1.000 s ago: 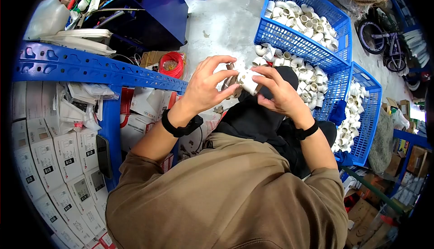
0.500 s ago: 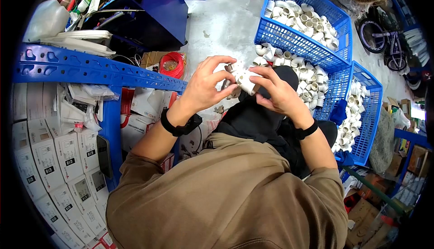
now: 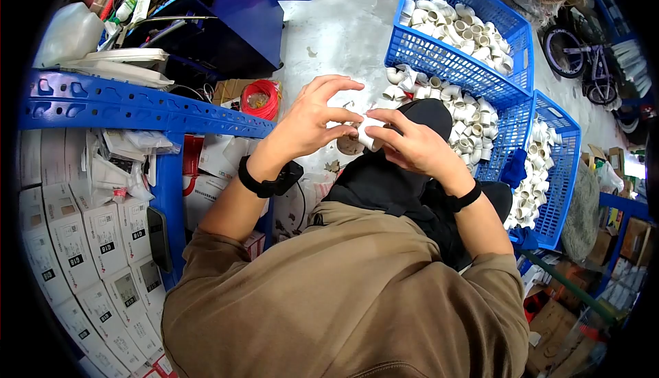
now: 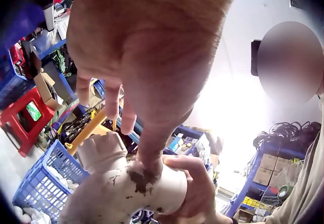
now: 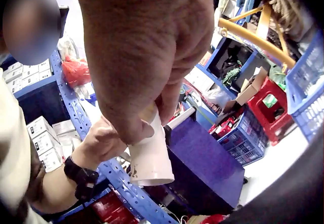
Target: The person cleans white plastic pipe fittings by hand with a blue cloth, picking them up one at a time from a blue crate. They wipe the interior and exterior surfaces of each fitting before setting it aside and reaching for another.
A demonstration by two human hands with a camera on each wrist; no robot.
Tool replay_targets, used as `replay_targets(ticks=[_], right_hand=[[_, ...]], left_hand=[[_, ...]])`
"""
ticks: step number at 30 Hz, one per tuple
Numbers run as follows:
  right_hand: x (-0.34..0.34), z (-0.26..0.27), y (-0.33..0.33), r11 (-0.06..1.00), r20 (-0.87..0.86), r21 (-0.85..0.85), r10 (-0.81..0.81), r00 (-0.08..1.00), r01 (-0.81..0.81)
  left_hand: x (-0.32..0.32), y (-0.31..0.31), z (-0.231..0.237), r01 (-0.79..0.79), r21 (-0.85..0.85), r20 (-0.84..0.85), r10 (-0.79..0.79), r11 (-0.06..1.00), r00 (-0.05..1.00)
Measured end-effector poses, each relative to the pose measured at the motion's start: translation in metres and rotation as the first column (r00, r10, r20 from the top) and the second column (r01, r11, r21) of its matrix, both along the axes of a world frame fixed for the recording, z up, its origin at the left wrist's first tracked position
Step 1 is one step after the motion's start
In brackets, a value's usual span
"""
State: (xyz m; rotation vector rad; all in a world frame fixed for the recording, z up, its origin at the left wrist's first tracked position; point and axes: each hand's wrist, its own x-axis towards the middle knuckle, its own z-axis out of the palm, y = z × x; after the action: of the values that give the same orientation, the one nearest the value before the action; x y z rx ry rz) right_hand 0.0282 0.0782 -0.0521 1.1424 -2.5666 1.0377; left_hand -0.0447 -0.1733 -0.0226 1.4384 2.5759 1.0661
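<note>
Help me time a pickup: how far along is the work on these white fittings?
The blue baskets hold many white fittings; whether any are finished, I cannot tell. In hand: one fitting, held by the right hand, the left hand touching it by thumb. Left, probably: its dark marks.

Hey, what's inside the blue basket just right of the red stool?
White pipe elbows lie in a loose heap in the blue basket, some with open ends showing. They cover the lower layers, so what's underneath can't be seen.
</note>
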Motion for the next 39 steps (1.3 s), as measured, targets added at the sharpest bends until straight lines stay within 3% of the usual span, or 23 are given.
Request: replay_targets(ticks=[8,16,32,34,35,37,39], right_hand=[[0.000,-0.004,-0.002,1.000,-0.002,0.014,0.003,1.000,-0.003],[0.000,0.001,-0.003,1.000,-0.001,0.022,0.003,1.000,-0.003],[0.005,0.006,-0.009,0.997,0.031,0.074,0.025,0.999,-0.027],[0.005,0.006,-0.009,0.997,0.029,0.065,0.026,0.999,-0.028],[0.005,0.006,-0.009,0.998,0.027,0.056,0.027,0.999,-0.028],[0.005,0.010,-0.010,0.998,0.031,0.058,0.024,0.999,-0.026],[0.006,0.011,-0.010,0.998,0.035,0.059,0.023,0.999,-0.025]], left_hand=[[-0.001,-0.002,0.000,0.010,0.012,-0.010,-0.010,1.000,1.000],[-0.003,-0.004,-0.002,-0.008,0.004,0.184,0.007,1.000,0.983],[-0.007,-0.006,-0.012,0.063,-0.030,0.089,-0.060,0.998,0.994],[-0.005,-0.005,-0.013,-0.098,-0.022,0.079,0.100,0.995,0.992],[-0.006,-0.005,-0.012,-0.098,-0.022,0.078,0.099,0.995,0.992],[-0.010,-0.005,-0.008,-0.204,0.112,0.084,0.195,0.973,0.977],[-0.016,-0.013,-0.012,-0.147,0.070,0.098,0.140,0.987,0.985]])
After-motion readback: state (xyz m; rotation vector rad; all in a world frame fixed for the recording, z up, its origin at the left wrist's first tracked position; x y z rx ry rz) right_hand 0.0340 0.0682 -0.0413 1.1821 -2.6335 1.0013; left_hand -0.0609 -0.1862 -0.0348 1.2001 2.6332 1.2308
